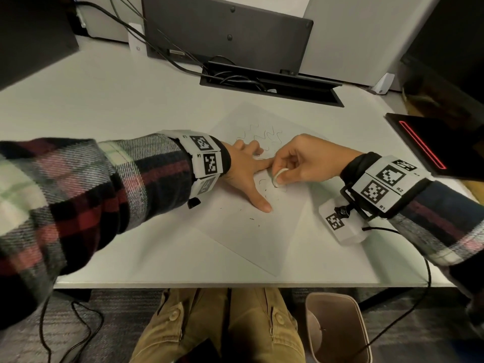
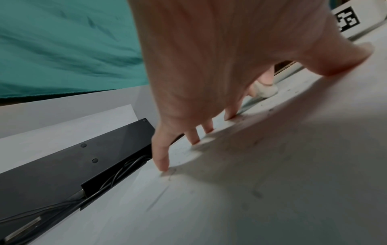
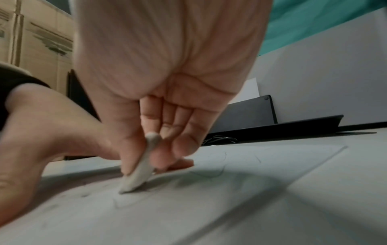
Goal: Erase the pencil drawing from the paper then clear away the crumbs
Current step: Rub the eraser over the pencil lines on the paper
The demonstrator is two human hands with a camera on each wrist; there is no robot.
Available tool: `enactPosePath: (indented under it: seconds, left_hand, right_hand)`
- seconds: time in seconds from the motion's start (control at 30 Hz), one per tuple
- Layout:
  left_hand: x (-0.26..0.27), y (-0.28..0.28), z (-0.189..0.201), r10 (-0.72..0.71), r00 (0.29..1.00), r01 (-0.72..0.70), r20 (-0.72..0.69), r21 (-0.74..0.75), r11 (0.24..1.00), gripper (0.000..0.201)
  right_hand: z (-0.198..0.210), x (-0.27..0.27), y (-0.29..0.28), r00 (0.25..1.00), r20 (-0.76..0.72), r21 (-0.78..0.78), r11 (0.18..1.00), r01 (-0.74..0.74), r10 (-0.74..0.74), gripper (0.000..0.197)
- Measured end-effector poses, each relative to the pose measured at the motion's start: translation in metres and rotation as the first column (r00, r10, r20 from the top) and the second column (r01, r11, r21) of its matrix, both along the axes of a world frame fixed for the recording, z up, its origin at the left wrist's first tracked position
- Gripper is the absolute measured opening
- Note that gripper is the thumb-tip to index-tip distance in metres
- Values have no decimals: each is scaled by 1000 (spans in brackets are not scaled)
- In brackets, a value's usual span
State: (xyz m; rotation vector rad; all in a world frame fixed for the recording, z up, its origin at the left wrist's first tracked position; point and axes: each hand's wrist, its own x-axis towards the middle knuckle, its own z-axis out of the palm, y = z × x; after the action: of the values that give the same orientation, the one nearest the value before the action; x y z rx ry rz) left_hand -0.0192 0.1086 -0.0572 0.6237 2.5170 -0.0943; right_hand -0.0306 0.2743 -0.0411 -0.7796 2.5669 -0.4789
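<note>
Both hands work mid-frame: the right hand (image 1: 301,161) pinches a flat, rounded white eraser (image 1: 278,177) edge-down on the paper (image 1: 262,231), while the left hand (image 1: 246,176) presses splayed, straight fingers to pin the thin sheet. Wavy pencil lines (image 1: 264,136) remain above; dark crumbs (image 1: 252,219) fleck the smooth pale surface (image 1: 104,106).

**Readable marks: wristband labels only**

The right wristband (image 1: 387,184) carries small printed labels "R1" and "R2" beside its black-and-white square code tags. The left wristband (image 1: 207,158) bears similar code tags, with tiny characters beside them too small to read. The paper (image 1: 262,231) holds only pencil squiggles, no writing.
</note>
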Motion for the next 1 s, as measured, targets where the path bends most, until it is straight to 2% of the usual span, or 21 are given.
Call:
enactPosePath:
  seconds: [0.07,0.2,0.37,0.53,0.7,0.87,1.0]
  left_hand:
    - [0,0,1,5,1000,-5,3,-1,1000,110]
    - [1,1,2,17,1000,-17,8,-7,1000,111]
    - [2,1,4,13,1000,-13,8,-7,1000,109]
    - [2,1,4,18,1000,-18,10,-15,1000,110]
    - [3,1,4,9,1000,-9,6,-7,1000,109]
    - [1,1,3,21,1000,-21,10,-12,1000,111]
    - [0,-4,5,-4,999,4,36,-15,1000,115]
  right_hand:
    - [1,0,-1,1000,-10,6,1000,7,-7,4]
    - [1,13,-1,991,134,-9,1000,-23,24,5]
    - [-1,1,-4,999,-48,21,1000,-19,20,4]
    - [1,13,-3,993,111,11,999,-42,41,3]
    - [1,3,-4,999,-25,11,1000,-24,25,3]
    - [1,16,-1,990,139,-17,1000,-26,28,6]
    - [3,12,-4,988,154,-15,1000,-11,13,6]
